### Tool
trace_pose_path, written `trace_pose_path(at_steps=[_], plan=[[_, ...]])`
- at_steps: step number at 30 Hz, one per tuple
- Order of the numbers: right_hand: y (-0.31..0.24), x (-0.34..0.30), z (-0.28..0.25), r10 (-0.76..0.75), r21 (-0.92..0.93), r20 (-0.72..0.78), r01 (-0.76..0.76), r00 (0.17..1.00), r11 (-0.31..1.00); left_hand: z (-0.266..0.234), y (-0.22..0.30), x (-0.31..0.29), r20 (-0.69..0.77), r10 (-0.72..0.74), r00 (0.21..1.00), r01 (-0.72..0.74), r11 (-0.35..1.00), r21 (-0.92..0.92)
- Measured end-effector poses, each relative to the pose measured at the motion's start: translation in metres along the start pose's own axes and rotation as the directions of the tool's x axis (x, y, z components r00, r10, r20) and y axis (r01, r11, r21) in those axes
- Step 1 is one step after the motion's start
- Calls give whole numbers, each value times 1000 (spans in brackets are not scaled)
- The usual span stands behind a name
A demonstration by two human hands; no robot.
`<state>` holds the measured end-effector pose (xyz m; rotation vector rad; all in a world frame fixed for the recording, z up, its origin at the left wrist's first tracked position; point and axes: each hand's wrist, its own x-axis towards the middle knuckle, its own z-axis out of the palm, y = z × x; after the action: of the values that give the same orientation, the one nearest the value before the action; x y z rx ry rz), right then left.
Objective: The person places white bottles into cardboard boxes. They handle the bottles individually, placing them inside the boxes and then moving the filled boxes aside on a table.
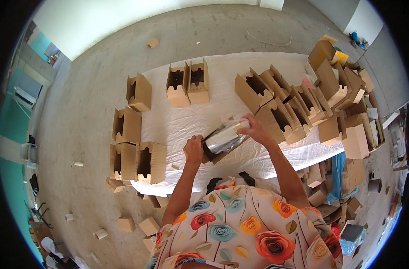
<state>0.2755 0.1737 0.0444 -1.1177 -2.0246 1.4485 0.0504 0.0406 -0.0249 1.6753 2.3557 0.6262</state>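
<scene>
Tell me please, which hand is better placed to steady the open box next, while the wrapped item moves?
Probably the left hand: it holds the left end of the open box, while the right hand grasps the right end of the wrapped item.

The hands [255,129] are viewed from above and behind by a wide fisheye camera, worn on the head and tilted down. They are framed near the centre, fairly close; the surface [186,123] is seen around them, the floor [204,31] beyond, the flowered shirt [240,240] on their near side.
</scene>
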Motion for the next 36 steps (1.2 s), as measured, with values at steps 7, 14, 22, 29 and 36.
trace_pose_path(at_steps=[7,14,22,29,36], plan=[[-18,-9,49,-336,-383,0,310,942,870,22,-6,5,-39,-184,982,174,968,-182],[48,22,84,-86,-272,9,85,996,959,24,-14,11,8,-205,979,198,935,-293],[25,12,77,-41,-696,-98,-39,994,717,33,-21,16,-127,-251,960,186,905,-383],[33,-9,58,-221,-758,-242,-42,945,650,17,24,0,-246,-323,914,97,762,-640],[45,-13,49,-165,-586,-316,-55,934,808,18,33,-21,-349,-258,901,-12,789,-614]])
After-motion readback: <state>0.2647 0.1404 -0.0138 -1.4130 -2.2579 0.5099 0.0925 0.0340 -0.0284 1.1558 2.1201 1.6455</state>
